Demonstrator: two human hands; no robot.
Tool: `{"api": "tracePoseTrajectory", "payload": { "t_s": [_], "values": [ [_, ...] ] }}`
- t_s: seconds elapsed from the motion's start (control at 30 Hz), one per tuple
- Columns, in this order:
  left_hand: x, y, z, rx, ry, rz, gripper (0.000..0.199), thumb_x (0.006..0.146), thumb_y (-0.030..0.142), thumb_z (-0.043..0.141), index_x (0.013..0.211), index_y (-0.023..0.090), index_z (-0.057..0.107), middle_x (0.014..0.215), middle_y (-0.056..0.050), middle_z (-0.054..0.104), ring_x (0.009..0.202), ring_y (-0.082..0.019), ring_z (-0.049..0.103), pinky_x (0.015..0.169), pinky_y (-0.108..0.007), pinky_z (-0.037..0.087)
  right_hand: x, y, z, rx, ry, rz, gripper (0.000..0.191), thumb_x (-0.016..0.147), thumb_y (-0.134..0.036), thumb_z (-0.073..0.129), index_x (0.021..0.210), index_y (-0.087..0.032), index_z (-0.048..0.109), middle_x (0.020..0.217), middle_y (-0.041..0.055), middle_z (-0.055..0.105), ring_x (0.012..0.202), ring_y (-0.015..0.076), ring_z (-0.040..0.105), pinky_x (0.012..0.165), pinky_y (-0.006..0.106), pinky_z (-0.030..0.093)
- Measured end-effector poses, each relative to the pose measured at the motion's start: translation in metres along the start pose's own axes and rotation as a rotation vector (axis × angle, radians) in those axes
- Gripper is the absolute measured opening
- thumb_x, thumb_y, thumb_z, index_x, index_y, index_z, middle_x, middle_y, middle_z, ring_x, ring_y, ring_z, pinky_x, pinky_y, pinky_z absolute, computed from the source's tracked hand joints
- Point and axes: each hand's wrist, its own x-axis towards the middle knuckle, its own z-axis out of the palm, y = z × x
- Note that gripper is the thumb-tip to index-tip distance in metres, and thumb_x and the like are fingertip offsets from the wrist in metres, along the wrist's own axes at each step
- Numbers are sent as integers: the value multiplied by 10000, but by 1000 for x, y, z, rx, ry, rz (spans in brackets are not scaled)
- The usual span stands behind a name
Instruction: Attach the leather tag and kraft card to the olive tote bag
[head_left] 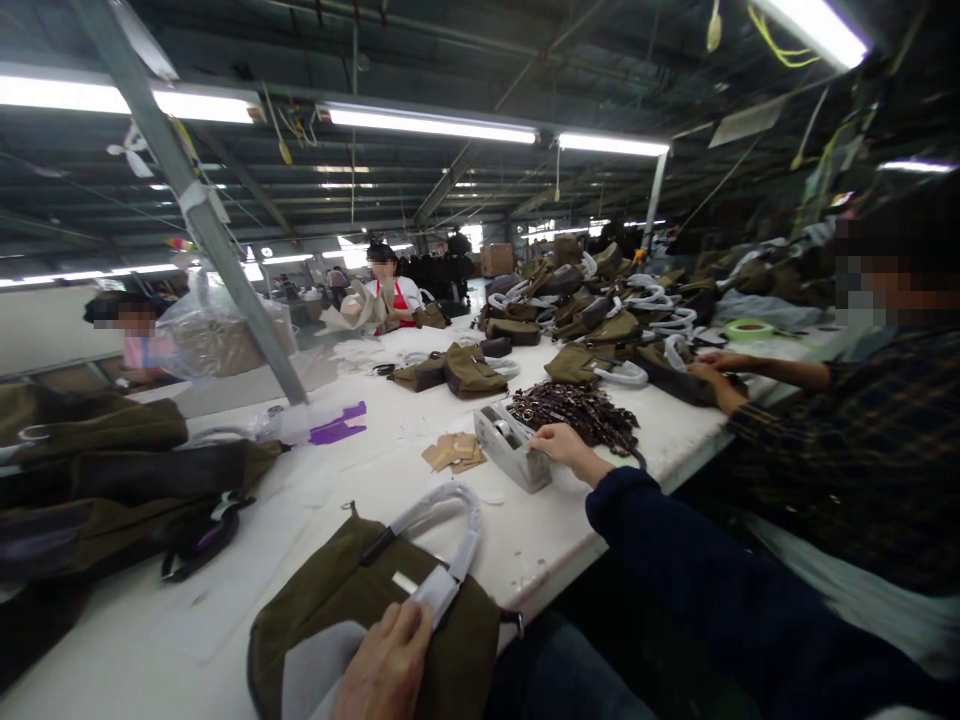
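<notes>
An olive-green handbag [315, 590] lies before me at the table's front edge, its curved handle [471, 515] wrapped in white material. My left hand [386, 655] is closed over the lower end of that wrapped handle. A loose white sheet [311, 665] lies on the bag beside the hand. Farther right, my right hand [566, 448] reaches to a grey tape dispenser [510, 450]. Thumb and forefinger pinch together at its front end, seemingly on the tape; the strip itself is hard to make out.
Behind the dispenser is a heap of dark straps with metal clips [577, 410]. Brown paper pieces [454, 453] lie left of it. More bags [127, 480] are piled at left and at the back. A co-worker's hands [716, 368] handle a bag at right. A metal post [217, 230] rises from the table.
</notes>
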Motion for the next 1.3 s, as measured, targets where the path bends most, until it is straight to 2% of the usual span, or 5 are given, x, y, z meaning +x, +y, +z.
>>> {"api": "tracePoseTrajectory", "payload": {
  "t_s": [0.37,0.63,0.77,0.97,1.3],
  "values": [
    [-1,-1,4,-67,-13,-10,551,818,-32,458,1240,272,641,1224,-41,679,1138,-221,625,971,-317,536,-50,26,4,393,45,193,302,656,-345,775,596,-147,555,562,-4,570,460,61,458,424,176,394],
    [7,21,-34,-84,-71,-74,440,858,-15,452,1208,179,636,1179,-78,670,1085,-216,609,974,-354,517,-54,33,29,587,45,349,235,749,-196,753,610,-149,570,554,6,574,454,59,468,435,162,453],
    [9,23,-41,-89,-85,-77,390,875,14,453,1187,174,624,1113,-71,657,1040,-214,588,948,-361,505,-87,14,46,639,-70,395,231,732,-208,777,619,-146,586,550,1,571,451,61,472,426,160,450],
    [7,22,-39,-93,-67,-63,300,891,52,463,1111,177,624,1066,-68,617,984,-224,553,879,-362,491,-164,-39,106,662,-484,390,208,757,-274,774,722,-126,632,636,-4,620,460,44,494,394,134,409],
    [5,23,-45,-124,-59,-52,263,913,57,436,1060,175,619,1040,-65,604,974,-204,550,867,-332,469,-193,-57,135,325,-471,348,174,821,-201,680,674,-129,623,599,0,641,443,46,522,359,109,403]
  ]
}}
